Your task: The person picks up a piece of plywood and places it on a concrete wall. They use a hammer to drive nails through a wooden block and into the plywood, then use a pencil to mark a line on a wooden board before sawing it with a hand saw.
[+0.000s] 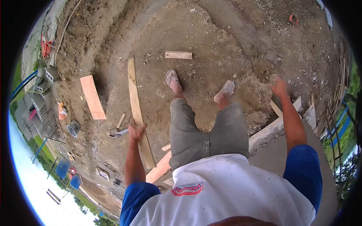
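Left hand [135,132] curled shut, nothing visible in it, over the long plank [135,98] near mid-length. Right hand [278,86] fisted, well right of plank, can't tell if it holds anything. Small tool [117,132] on dirt just left of plank.

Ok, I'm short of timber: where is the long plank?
Head view, person's left: the long plank lies on the dirt by the left hand, between the orange board and the left foot.
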Action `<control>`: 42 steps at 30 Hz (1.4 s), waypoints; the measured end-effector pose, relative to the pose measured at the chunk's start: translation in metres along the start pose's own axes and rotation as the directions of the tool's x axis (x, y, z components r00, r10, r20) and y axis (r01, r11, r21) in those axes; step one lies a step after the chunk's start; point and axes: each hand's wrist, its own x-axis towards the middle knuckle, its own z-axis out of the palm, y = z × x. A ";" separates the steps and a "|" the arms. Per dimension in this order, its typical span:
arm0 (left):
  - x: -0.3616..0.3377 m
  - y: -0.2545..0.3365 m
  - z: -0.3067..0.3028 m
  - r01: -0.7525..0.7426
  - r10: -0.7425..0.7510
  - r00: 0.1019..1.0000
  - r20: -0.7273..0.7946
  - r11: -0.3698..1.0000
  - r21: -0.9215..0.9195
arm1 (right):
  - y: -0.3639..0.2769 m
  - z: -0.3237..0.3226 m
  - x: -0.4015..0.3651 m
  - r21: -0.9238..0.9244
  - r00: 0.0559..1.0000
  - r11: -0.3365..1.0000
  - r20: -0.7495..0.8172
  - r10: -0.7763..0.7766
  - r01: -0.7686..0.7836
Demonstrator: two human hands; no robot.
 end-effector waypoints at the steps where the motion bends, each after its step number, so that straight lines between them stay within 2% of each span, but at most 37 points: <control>1: 0.018 -0.033 0.004 -0.028 0.030 0.999 -0.017 0.996 0.089 | -0.027 0.035 0.027 -0.038 0.997 0.999 0.076 -0.019 0.022; 3: 0.063 -0.119 0.018 0.033 -0.026 0.999 -0.032 0.977 0.209 | -0.094 0.107 0.080 -0.123 0.971 0.989 0.232 -0.052 0.083; 4: 0.089 -0.142 0.016 0.076 -0.096 0.991 0.090 0.975 0.207 | -0.137 0.144 0.103 -0.174 0.946 0.976 0.317 -0.067 0.128; 5: 0.099 -0.164 0.017 0.139 -0.185 0.960 0.213 0.967 0.212 | -0.180 0.182 0.121 -0.149 0.943 0.976 0.315 -0.106 0.159; 7: 0.120 -0.200 0.026 0.251 -0.323 0.917 0.234 0.923 0.291 | -0.266 0.247 0.155 -0.023 0.934 0.985 0.322 -0.154 0.170; 8: 0.134 -0.224 0.032 0.228 -0.314 0.931 0.185 0.899 0.374 | -0.303 0.281 0.174 0.020 0.938 0.985 0.303 -0.169 0.171; 10: 0.147 -0.274 0.042 0.202 -0.294 0.952 0.089 0.817 0.541 | -0.362 0.330 0.200 -0.054 0.944 0.948 0.125 -0.304 0.313; 11: 0.153 -0.268 0.047 0.202 -0.289 0.955 0.070 0.804 0.560 | -0.374 0.356 0.213 -0.081 0.938 0.938 0.115 -0.327 0.336; 13: 0.170 -0.243 0.067 0.279 -0.320 0.942 0.104 0.916 0.288 | -0.389 0.391 0.244 -0.137 0.922 0.912 0.075 -0.380 0.387; 14: 0.176 -0.226 0.076 0.312 -0.329 0.936 0.123 0.940 0.141 | -0.390 0.393 0.248 -0.077 0.906 0.906 0.120 -0.407 0.417; 16: 0.192 -0.169 0.093 0.136 -0.137 0.975 0.176 0.991 0.019 | -0.382 0.373 0.238 0.046 0.870 0.892 0.203 -0.448 0.449; 18: 0.202 -0.105 0.112 -0.063 0.089 0.985 0.151 0.984 -0.168 | -0.365 0.336 0.198 0.287 0.845 0.911 0.367 -0.390 0.296; 19: 0.200 -0.056 0.116 -0.113 0.154 0.973 0.169 0.966 -0.232 | -0.356 0.307 0.172 0.391 0.820 0.898 0.433 -0.374 0.203; 20: 0.192 -0.004 0.119 -0.164 0.226 0.956 0.189 0.941 -0.295 | -0.346 0.271 0.131 0.632 0.753 0.751 0.584 -0.302 -0.189; 21: 0.182 0.039 0.123 -0.214 0.284 0.931 0.231 0.933 -0.289 | -0.332 0.242 0.092 0.739 0.740 0.621 0.567 -0.361 -0.263; 22: 0.164 0.079 0.125 -0.266 0.343 0.899 0.274 0.922 -0.280 | -0.321 0.209 0.048 0.800 0.772 0.508 0.531 -0.350 -0.320; 25: 0.073 0.197 0.122 -0.484 0.575 0.749 0.329 0.814 -0.320 | -0.301 0.101 -0.085 0.952 0.879 0.192 0.296 -0.375 -0.239; 27: 0.013 0.252 0.131 -0.587 0.680 0.649 0.341 0.733 -0.345 | -0.297 0.047 -0.156 0.989 0.973 0.150 0.017 -0.229 0.018; 28: -0.018 0.284 0.129 -0.600 0.690 0.606 0.396 0.723 -0.343 | -0.288 0.024 -0.185 0.978 0.982 0.146 -0.127 -0.142 0.147; 30: -0.090 0.346 0.121 -0.626 0.686 0.519 0.510 0.711 -0.320 | -0.259 -0.026 -0.243 0.868 0.985 0.467 -0.164 -0.052 0.169; 31: -0.126 0.377 0.116 -0.616 0.665 0.505 0.551 0.724 -0.311 | -0.239 -0.050 -0.266 0.778 0.983 0.611 -0.184 -0.001 0.146; 34: -0.198 0.433 0.125 -0.421 0.760 0.140 0.635 0.626 -0.656 | -0.149 -0.094 -0.337 0.888 0.959 0.362 -0.265 -0.099 0.283; 35: -0.216 0.449 0.131 -0.402 0.700 0.040 0.713 0.664 -0.630 | -0.120 -0.105 -0.355 0.931 0.950 0.192 -0.309 -0.048 0.312; 37: -0.259 0.471 0.158 -0.308 0.629 -0.127 0.767 0.710 -0.633 | -0.061 -0.121 -0.392 0.910 0.924 -0.165 -0.372 0.083 0.381; 38: -0.284 0.480 0.176 -0.261 0.583 -0.207 0.786 0.741 -0.619 | -0.039 -0.129 -0.412 0.861 0.883 -0.198 -0.449 0.135 0.469; 40: -0.341 0.493 0.212 -0.253 0.460 -0.289 0.840 0.810 -0.530 | -0.006 -0.150 -0.440 0.739 0.771 -0.224 -0.591 0.237 0.635; 42: -0.388 0.502 0.246 -0.299 0.328 -0.388 0.861 0.839 -0.455 | 0.022 -0.154 -0.467 0.734 0.730 -0.127 -0.610 0.307 0.667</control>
